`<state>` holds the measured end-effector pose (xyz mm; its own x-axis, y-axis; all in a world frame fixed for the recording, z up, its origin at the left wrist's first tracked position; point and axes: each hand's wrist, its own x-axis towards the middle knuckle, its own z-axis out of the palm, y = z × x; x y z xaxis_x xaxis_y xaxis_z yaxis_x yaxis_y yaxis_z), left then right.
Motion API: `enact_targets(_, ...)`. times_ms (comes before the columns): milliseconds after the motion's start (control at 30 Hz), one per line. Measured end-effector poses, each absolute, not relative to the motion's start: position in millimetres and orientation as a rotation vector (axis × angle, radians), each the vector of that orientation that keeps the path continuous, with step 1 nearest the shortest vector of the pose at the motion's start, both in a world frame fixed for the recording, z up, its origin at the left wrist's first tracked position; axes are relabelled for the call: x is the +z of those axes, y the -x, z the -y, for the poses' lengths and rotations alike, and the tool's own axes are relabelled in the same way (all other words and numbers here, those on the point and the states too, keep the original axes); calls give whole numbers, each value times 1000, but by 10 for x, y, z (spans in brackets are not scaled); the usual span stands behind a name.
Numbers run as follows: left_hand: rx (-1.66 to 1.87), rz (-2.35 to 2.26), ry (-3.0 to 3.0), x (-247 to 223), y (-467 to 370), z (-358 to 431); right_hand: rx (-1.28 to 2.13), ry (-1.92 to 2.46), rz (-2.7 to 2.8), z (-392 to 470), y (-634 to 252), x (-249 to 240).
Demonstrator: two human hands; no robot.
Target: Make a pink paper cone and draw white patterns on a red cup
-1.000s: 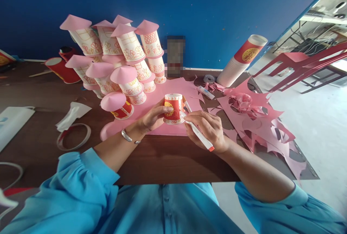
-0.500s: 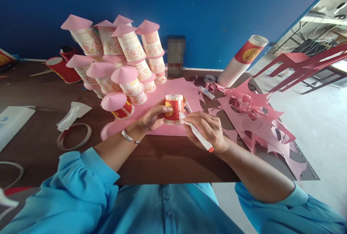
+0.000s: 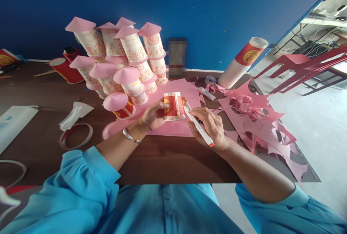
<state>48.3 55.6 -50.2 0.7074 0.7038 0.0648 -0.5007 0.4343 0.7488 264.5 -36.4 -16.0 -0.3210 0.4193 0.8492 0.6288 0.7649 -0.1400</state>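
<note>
A red and white paper cup (image 3: 174, 107) with a gold emblem and small drawn patterns is tilted in my left hand (image 3: 153, 115), whose thumb presses on its side. My right hand (image 3: 208, 125) is closed round a white marker (image 3: 199, 127) with an orange end, its upper end close to the cup's right edge. A second pen (image 3: 185, 100) shows partly behind the cup, near the right fingers. Beneath both hands lies a pink paper sheet (image 3: 159, 128). Left of them stands a red cup (image 3: 125, 112) under a pink paper cone (image 3: 115, 101).
Drawn-on cup towers with pink cone roofs (image 3: 132, 48) crowd the back left. A tall cup stack (image 3: 238, 68) leans at the back right, beside a glue stick (image 3: 206, 93). Pink paper scraps (image 3: 260, 118) cover the right side. A tape roll (image 3: 76, 136) lies left.
The cup has turned in my left hand, so its white strip shows more fully. The marker has drawn back slightly from the cup's face. The view has shifted a little.
</note>
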Motion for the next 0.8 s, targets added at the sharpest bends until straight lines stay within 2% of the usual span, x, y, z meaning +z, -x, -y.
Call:
enact_targets(400, 759, -275, -915, -598, -458, -555, -281, 792, 1956, 376, -2638, -152)
enact_targets(800, 765, -356, -1098, -440, -513, -438, -286, 781, 1962, 391, -2637, -146)
